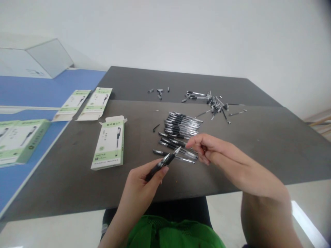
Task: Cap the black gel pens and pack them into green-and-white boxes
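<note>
My left hand point(146, 184) is closed around a black pen point(169, 159), whose silvery cone tip points up and to the right. A clip shows beside my fingers; whether a second pen is in the grip I cannot tell. Just right of that tip is my right hand point(207, 148), index finger bent toward it and the other fingers curled in. What those fingers hold, if anything, is hidden. Behind both hands lies a row of black-and-clear pens point(183, 124), with a few looser pens point(162, 152) at its near side.
A pile of pen parts point(216, 103) lies at the back right, and several small caps point(159, 92) at the back. One dark clip-like piece point(156, 128) is left of the pens. An open pen box point(110, 143) lies left, flattened boxes point(95, 103) behind it, more boxes point(23, 141) farther left.
</note>
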Tool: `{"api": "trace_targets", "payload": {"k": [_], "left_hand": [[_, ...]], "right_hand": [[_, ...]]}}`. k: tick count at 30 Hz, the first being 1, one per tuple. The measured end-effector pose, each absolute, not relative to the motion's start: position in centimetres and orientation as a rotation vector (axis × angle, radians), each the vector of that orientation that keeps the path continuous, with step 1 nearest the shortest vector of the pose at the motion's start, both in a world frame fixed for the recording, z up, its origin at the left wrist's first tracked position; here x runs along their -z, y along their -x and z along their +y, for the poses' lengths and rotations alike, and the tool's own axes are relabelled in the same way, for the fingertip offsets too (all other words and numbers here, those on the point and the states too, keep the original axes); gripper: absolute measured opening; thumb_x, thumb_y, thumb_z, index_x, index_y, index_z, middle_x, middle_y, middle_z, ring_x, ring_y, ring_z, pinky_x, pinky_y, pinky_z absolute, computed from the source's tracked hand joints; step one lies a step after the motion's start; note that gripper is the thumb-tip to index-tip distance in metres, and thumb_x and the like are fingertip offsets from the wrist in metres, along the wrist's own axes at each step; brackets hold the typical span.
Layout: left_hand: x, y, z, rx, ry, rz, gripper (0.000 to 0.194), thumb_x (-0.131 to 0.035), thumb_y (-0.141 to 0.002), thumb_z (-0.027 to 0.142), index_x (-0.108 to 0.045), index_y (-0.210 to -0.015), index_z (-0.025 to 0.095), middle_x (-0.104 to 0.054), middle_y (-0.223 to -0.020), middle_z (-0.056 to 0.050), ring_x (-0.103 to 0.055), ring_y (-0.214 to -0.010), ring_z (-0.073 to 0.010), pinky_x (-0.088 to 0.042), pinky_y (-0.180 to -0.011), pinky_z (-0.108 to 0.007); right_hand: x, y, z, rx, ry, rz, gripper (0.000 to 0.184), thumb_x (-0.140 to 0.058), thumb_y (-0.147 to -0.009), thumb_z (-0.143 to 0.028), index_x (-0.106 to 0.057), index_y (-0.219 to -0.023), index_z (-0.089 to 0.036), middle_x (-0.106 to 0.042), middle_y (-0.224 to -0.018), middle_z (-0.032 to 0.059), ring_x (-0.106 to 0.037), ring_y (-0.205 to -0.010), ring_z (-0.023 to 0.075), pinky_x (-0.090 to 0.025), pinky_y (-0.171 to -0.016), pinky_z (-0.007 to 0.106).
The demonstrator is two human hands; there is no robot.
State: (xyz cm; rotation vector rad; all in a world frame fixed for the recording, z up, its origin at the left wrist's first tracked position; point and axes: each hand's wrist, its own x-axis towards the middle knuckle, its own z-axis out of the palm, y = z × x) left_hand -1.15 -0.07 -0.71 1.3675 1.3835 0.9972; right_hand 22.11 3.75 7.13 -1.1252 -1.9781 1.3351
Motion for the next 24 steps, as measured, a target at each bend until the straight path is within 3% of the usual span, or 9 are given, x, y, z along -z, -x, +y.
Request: {"api": "trace_targets", "payload": {"k": [6,11,18,24], "left_hand": [[0.5,0.8,-0.1,-1.053,-1.557,1.444,0.025,-0.067,-0.089,0.030,-0.083,-0.104,0.019,-0.064,-0.059,0.003,-0.056,-0.053,-0.0129,-0.043,-0.051,-0.021],[0.4,0.9,-0.3,-1.053,-1.684,1.498,0.025,-0.065,-0.092,0.023,-0.082,-0.111,0.023,-0.081,-0.088,0.000,-0.070,-0.069,-0.0160,-0.053,-0.070,-0.023],[0.4,0.8,-0.4,-1.042,-1.713,1.465,0.025,-0.064,-0.093,0.021,-0.081,-0.111,0.022,-0.083,-0.105,-0.001,-0.078,-0.092,-0.0192,-0.057,-0.084,-0.024],[0.3,0.8,-0.4,-1.037,-1.689,1.486,0.025,-0.065,-0.092,0.021,-0.081,-0.111,0.023,-0.084,-0.101,0.000,-0.077,-0.087,-0.0184,-0.057,-0.081,-0.024]], "right_hand": [[-7.2,-21.9,3.9,-1.278,1.032,-2.159,0.035,-0.035,-0.103,-0.007,-0.057,-0.126,-0.020,-0.052,-0.091,0.0010,-0.050,-0.079,0.0141,-0.045,-0.074,0.027],[-7.3,-21.6,3.9,-1.086,0.975,-2.277,0.039,-0.037,-0.097,0.000,-0.065,-0.116,-0.019,-0.058,-0.092,0.0033,-0.055,-0.083,0.0151,-0.048,-0.078,0.029],[-7.2,-21.3,3.7,-0.960,0.945,-2.274,0.047,-0.040,-0.093,0.004,-0.067,-0.123,-0.019,-0.064,-0.090,0.0029,-0.062,-0.080,0.0143,-0.052,-0.075,0.028],[-7.4,-20.5,3.1,-1.030,1.044,-1.995,0.026,-0.045,-0.104,-0.012,-0.068,-0.105,-0.022,-0.074,-0.086,0.0007,-0.072,-0.080,0.0131,-0.057,-0.076,0.026]]}}
